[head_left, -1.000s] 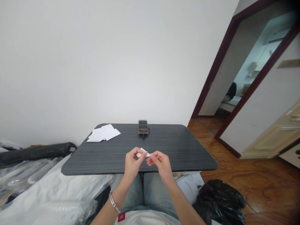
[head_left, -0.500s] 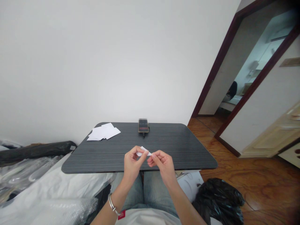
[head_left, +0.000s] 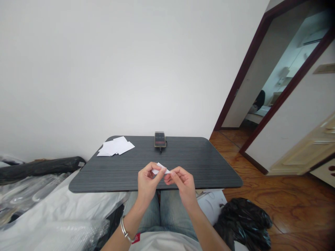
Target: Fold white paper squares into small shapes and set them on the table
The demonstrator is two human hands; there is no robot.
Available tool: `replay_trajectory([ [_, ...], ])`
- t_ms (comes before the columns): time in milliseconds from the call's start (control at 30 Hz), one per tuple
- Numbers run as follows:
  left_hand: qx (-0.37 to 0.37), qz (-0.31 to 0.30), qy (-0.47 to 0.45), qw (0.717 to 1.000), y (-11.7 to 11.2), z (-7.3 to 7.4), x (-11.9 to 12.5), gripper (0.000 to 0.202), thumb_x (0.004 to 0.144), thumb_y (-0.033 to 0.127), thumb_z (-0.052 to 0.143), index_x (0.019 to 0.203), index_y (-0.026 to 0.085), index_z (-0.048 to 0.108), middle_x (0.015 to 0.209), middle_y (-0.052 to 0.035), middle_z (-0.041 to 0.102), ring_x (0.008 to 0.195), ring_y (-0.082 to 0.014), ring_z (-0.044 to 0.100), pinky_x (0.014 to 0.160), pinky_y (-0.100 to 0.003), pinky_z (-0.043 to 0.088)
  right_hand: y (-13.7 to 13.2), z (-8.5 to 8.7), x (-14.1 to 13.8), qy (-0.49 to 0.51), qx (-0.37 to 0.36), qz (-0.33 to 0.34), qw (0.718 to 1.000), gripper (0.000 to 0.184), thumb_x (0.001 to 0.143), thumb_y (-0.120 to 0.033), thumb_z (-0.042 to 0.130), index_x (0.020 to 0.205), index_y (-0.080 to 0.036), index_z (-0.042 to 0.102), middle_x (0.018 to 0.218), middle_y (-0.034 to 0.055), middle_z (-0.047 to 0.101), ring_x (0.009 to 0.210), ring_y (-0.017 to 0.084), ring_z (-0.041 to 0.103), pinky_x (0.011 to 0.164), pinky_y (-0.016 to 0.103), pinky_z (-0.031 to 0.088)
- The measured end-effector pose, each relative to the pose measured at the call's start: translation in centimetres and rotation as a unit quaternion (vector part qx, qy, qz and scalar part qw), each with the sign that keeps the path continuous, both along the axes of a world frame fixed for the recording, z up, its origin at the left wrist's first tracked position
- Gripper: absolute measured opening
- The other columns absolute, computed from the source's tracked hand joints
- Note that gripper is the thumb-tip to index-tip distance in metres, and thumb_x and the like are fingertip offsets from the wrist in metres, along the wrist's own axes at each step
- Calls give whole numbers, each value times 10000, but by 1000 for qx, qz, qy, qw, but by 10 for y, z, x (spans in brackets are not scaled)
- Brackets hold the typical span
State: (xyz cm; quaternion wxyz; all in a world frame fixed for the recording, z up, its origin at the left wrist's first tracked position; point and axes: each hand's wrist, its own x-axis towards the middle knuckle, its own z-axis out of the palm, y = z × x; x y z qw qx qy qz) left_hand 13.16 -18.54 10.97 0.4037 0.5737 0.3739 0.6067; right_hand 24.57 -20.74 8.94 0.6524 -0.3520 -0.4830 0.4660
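While the left hand (head_left: 148, 183) and right hand (head_left: 181, 184) pinch a narrow white paper strip (head_left: 160, 167) between their fingertips, loose white rectangular paper sheets (head_left: 115, 146) lie beyond them.

A small white paper strip (head_left: 160, 169), pinched at both ends, roughly level, in midair

Dark table (head_left: 199, 164), loose paper sheets (head_left: 115, 146) — a phone (head_left: 160, 139)

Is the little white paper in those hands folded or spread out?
It looks folded: the white paper pinched between the left hand and right hand is a narrow strip, much smaller than the loose sheets on the table.
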Motion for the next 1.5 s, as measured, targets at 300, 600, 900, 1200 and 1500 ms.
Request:
replay_trajectory([
  [300,-28,-70,-59,995,-1,-2,-1,182,674,215,628,776,161,486,700,-5,590,632,-118,551,569,-201,413,-5,5,-2,-65,17,-66,996,157,761,-303,562,691,-164,579,589,20,615,535,132,561,533,246,470],
  [600,-43,-90,-80,992,-1,-1,0,218,670,195,626,754,170,427,640,30,518,570,-86,502,522,-174,390,-4,4,-1,-54,17,-61,997,159,772,-289,548,679,-161,567,588,14,607,538,123,557,529,237,462],
  [900,-48,-96,-59,993,-1,-3,2,204,679,202,617,746,166,428,630,26,517,559,-86,497,512,-176,386,2,1,-1,-65,3,-50,997,199,747,-319,566,628,-162,538,519,-4,576,472,106,521,483,224,453],
  [1200,-110,-149,-73,980,1,-2,2,370,637,214,647,880,187,370,581,59,525,489,-82,505,488,-189,414,3,3,-2,-62,2,-58,996,208,742,-321,564,611,-166,517,502,-17,548,447,94,496,460,214,426],
  [1500,-116,-168,-73,976,-2,2,2,288,643,209,644,838,169,436,602,49,518,521,-79,502,508,-182,415,3,2,-1,-64,4,-56,996,215,745,-322,561,606,-167,505,493,-24,536,435,90,481,451,210,413],
])
